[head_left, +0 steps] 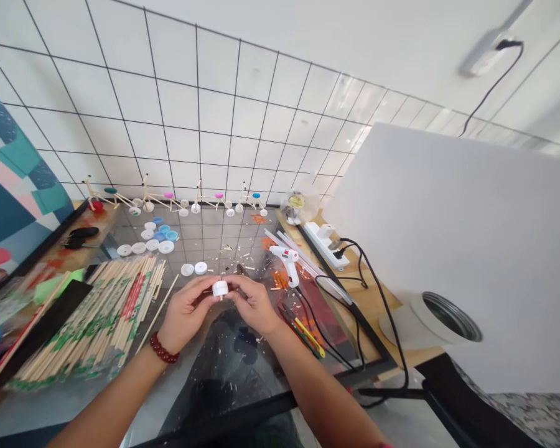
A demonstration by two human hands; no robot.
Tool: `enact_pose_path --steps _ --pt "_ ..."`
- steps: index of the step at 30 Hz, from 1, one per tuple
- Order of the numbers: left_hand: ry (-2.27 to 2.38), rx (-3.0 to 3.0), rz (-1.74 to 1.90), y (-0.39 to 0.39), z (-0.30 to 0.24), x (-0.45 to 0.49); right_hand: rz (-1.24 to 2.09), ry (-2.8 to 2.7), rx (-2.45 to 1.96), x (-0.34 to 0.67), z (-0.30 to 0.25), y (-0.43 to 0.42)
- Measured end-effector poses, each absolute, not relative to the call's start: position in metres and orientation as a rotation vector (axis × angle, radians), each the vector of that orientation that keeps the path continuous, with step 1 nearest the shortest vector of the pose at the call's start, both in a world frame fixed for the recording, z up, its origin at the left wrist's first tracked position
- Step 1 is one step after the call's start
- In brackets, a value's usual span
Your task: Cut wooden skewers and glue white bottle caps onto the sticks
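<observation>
Foremost, a left hand (184, 314) wearing a bracelet of dark red beads (163, 347) and a right hand (254, 305) meet above the pale wooden desk (368, 298), both grips clenched on a small, round white plastic bottle cap (220, 289). The cap sits between the opposed fingertips (231, 281), and a short pale wooden stick (221, 298) projects from its lower side. Pinching from both sides with the hands close together gives a steady hold on so small a piece and leaves its upper face in view. The cap appears clean and unmarked, though the fingers hide part of its rim.

Beyond the hands, pale wood chips (224, 264) lie scattered. To the left are wooden chopsticks in green-and-red printed paper sleeves (93, 326); to the right, a white hot glue gun (287, 264) lies beside clear glue sticks (305, 264), near a white power strip (324, 244). Farther off lie loose white and blue bottle caps (158, 233), then a row of miniature wooden-stick bicycles (168, 199) with bottle-cap wheels, against a white tiled wall with black grout lines (200, 112).
</observation>
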State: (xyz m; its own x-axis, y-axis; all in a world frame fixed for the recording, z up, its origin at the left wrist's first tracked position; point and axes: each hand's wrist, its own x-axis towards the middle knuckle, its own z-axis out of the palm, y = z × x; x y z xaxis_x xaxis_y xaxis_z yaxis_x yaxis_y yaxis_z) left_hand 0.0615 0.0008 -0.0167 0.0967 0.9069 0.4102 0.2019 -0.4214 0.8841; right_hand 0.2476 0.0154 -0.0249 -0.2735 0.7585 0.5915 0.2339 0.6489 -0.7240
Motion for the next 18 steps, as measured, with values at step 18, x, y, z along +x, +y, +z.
enact_pose_path --steps 18 --pt "0.997 1.957 1.425 -0.0006 -0.0175 0.0623 0.530 -1.853 -0.754 0.2466 -0.0282 0.0144"
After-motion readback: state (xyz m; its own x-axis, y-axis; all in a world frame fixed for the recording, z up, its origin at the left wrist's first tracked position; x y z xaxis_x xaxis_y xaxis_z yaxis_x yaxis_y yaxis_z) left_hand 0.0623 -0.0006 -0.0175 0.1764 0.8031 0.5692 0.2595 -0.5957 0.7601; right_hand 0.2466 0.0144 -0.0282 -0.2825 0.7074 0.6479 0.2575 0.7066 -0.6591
